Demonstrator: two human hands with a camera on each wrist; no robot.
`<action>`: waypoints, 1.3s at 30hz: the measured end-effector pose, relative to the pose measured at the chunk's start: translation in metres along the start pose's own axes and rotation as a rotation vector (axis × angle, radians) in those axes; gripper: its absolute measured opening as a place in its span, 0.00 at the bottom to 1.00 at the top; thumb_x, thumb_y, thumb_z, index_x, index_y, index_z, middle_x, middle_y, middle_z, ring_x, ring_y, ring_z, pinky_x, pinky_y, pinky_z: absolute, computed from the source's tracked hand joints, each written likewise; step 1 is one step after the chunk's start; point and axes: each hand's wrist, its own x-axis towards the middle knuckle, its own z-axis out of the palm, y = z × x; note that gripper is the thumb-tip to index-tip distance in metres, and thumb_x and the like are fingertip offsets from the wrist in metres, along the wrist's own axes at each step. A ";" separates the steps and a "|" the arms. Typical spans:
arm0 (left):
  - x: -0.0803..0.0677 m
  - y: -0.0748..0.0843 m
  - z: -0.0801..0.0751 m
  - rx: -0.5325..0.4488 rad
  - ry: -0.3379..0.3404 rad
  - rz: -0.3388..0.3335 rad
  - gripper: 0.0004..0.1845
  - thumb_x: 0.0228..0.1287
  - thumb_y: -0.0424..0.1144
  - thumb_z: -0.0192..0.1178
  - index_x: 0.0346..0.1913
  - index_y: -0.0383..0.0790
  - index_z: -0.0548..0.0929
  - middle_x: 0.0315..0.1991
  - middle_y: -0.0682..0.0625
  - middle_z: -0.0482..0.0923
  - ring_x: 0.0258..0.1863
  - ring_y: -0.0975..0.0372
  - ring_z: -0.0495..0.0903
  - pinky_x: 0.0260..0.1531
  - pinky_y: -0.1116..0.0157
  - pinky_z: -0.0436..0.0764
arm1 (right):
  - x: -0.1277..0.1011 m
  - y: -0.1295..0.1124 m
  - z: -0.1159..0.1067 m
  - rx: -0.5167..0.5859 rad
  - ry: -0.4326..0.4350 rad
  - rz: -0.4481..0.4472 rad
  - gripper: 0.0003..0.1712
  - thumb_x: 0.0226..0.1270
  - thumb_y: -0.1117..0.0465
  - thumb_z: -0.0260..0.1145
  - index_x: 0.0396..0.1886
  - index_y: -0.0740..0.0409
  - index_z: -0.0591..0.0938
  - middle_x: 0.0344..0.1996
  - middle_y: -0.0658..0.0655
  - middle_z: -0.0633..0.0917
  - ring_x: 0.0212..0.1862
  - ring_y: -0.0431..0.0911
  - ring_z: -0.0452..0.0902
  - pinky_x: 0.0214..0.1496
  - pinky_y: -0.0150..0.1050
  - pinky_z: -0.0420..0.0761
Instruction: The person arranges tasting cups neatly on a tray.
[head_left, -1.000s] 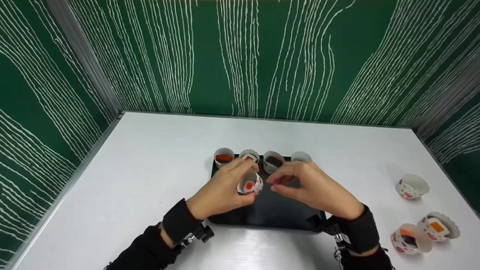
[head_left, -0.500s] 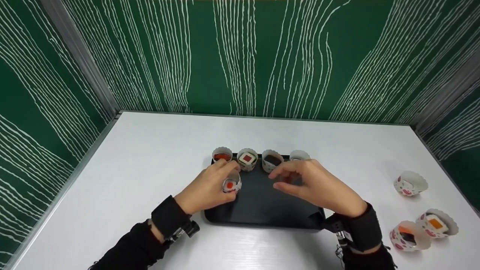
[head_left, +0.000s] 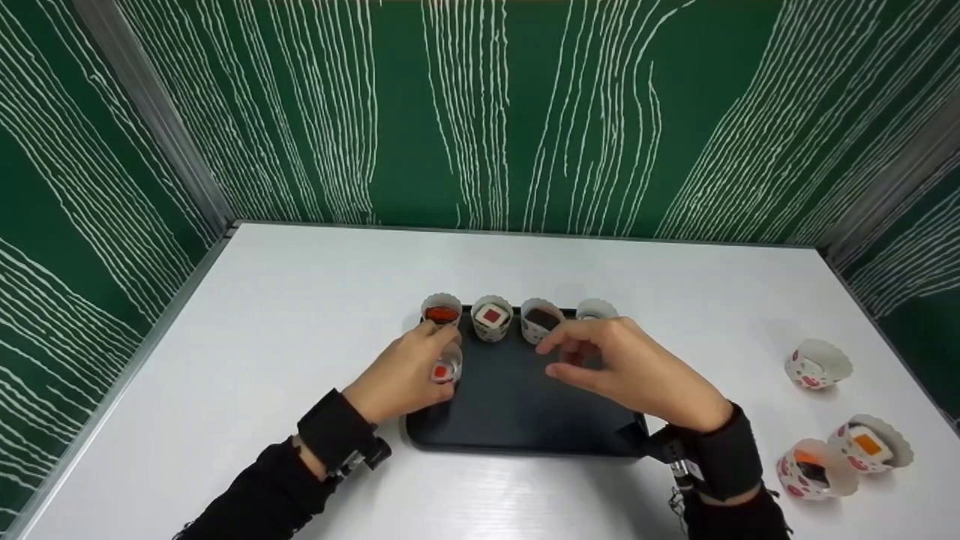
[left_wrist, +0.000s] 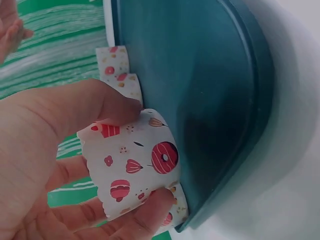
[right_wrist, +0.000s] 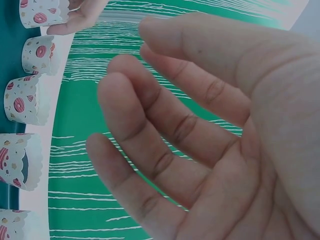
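Note:
My left hand (head_left: pixel 409 371) grips a paper baking cup (head_left: pixel 452 358) at the left side of the black tray (head_left: pixel 532 420). Inside this cup sits a white piece with a red centre, like a toy sushi roll. The left wrist view shows thumb and fingers on opposite sides of the patterned cup (left_wrist: pixel 135 155), its base at the tray surface. Over the tray's right half hovers my right hand (head_left: pixel 626 367), fingers loosely bent and holding nothing. Along the tray's back edge stand several filled cups, among them one with a red-topped piece (head_left: pixel 441 315) and one with a white, red-centred piece (head_left: pixel 492 316).
On the white table (head_left: pixel 300 300) to the right are three more cups: one with a white piece (head_left: pixel 814 367), one with an orange-centred piece (head_left: pixel 868 442) and one with an orange-and-black piece (head_left: pixel 812 469). Green walls (head_left: pixel 405 112) with white lines enclose the table.
My left hand has carried its cup leftward and down to the tray's left side, uncovering the second cup of the back row. The right hand has barely moved.

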 end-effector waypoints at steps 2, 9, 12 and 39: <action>0.001 -0.001 0.001 0.000 -0.012 -0.011 0.32 0.56 0.32 0.76 0.64 0.33 0.79 0.55 0.35 0.80 0.48 0.47 0.84 0.50 0.48 0.87 | 0.000 0.000 0.000 0.000 0.000 0.006 0.11 0.74 0.59 0.74 0.52 0.43 0.89 0.39 0.44 0.85 0.41 0.36 0.82 0.45 0.34 0.84; 0.002 -0.004 0.004 -0.013 -0.038 -0.042 0.32 0.55 0.31 0.76 0.64 0.32 0.80 0.61 0.31 0.79 0.52 0.44 0.85 0.52 0.46 0.86 | 0.002 0.003 0.002 0.016 -0.001 -0.007 0.09 0.75 0.58 0.73 0.52 0.45 0.89 0.37 0.45 0.86 0.40 0.37 0.82 0.44 0.33 0.83; 0.002 -0.006 0.005 -0.011 -0.042 -0.039 0.30 0.55 0.30 0.76 0.62 0.33 0.81 0.61 0.30 0.79 0.52 0.43 0.85 0.52 0.45 0.86 | 0.002 0.002 0.002 0.012 -0.001 0.003 0.09 0.75 0.58 0.74 0.52 0.45 0.89 0.38 0.45 0.86 0.40 0.36 0.82 0.44 0.33 0.83; 0.000 -0.002 0.001 0.005 -0.002 -0.061 0.33 0.53 0.33 0.78 0.64 0.35 0.81 0.54 0.36 0.79 0.46 0.49 0.82 0.48 0.49 0.86 | 0.002 0.004 0.002 0.026 -0.028 0.028 0.12 0.74 0.61 0.73 0.54 0.46 0.88 0.41 0.45 0.87 0.39 0.36 0.84 0.44 0.35 0.86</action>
